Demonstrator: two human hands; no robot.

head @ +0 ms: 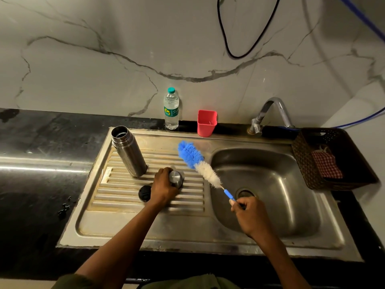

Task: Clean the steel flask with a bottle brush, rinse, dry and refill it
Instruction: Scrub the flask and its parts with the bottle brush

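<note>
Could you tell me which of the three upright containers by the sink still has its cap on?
The plastic water bottle against the wall: its teal cap is on, while the steel flask and red cup stand open.

Olive-green top [193, 282], bare forearms.

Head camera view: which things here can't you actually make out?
- Inside of the steel flask: only the open mouth shows; its depth is dark.
- Steel cap: the left hand wraps over it, hiding its near side.
- Bottle brush handle end: buried in the right hand.
- Water bottle label: too small to read.
- Checked cloth: partly hidden by the basket wall.
</note>
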